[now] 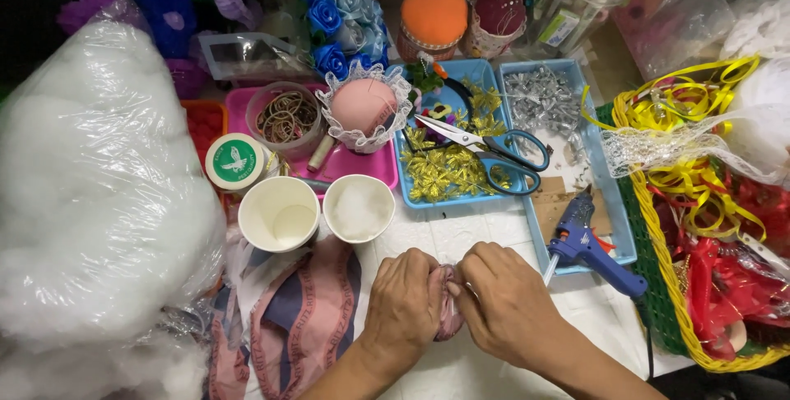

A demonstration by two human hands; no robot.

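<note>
Head view: left hand [403, 301] and right hand [502, 301] are pressing together knuckle to knuckle, both clamping a small pink fabric bundle [448, 313] between the fingers; the cloth is bunching into soft folds. Just beyond the left hand, two round white paper cups are standing, one empty [278, 214], one holding fluffy white stuffing [359, 208]. Left of that hand, striped pink-and-blue fabric pieces [300, 318] are lying crumpled. Just beyond the right hand, a blue glue gun [588, 248] is resting. Farther out, steel scissors [485, 153] with blue handles are lying on glittery gold trims.
</note>
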